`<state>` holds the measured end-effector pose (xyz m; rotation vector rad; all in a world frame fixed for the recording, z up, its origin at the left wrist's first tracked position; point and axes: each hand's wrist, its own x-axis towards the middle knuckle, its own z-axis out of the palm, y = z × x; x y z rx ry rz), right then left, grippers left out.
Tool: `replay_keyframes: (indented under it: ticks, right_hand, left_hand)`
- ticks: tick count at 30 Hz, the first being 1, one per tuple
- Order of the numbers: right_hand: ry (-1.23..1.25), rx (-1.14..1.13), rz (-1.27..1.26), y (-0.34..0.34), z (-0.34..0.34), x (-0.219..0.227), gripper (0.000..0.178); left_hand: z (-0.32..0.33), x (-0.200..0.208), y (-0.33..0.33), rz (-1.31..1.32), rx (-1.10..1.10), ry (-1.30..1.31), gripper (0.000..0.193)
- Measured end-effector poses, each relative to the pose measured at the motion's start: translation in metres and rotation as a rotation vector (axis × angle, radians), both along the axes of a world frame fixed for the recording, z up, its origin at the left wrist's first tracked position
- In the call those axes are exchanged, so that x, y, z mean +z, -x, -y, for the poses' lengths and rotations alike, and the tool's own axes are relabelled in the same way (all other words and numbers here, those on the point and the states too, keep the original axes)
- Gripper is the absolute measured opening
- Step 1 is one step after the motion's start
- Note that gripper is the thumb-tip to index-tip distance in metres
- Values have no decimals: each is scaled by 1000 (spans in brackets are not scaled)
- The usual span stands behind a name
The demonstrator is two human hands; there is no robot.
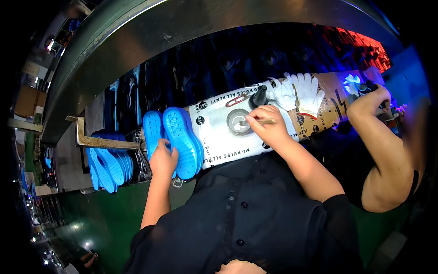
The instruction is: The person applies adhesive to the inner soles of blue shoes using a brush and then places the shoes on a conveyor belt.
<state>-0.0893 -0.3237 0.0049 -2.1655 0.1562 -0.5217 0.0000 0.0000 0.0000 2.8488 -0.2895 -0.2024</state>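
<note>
My left hand [163, 158] is closed on the near end of a blue shoe sole [154, 127] at the left end of the white printed covering [214, 137]. Right beside it lies a stack of blue soles [184, 141], the top one dotted with small holes at its far end. My right hand [268, 124] pinches a thin stick-like tool [266, 121], perhaps a brush, with its tip over a round grey dish [238, 122]. What covers the tip is too small to make out.
A black bottle [258, 97], a red-handled tool [237, 100] and white gloves [306, 93] lie beyond my right hand. More blue soles [109, 164] hang at left by a metal bracket [107, 142]. A co-worker's arm [381, 150] is at right; dark shoes line the far side.
</note>
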Motion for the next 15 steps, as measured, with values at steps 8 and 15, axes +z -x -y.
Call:
replay_keyframes:
  ticks: [8, 15]
  right_hand:
    - [188, 64, 70, -22, -10, -19, 16]
    - [21, -28, 41, -5, -3, 13, 18]
  left_hand:
    - [-21, -20, 3, -2, -83, -159, 23]
    - [-25, -11, 7, -37, 54, 128, 30]
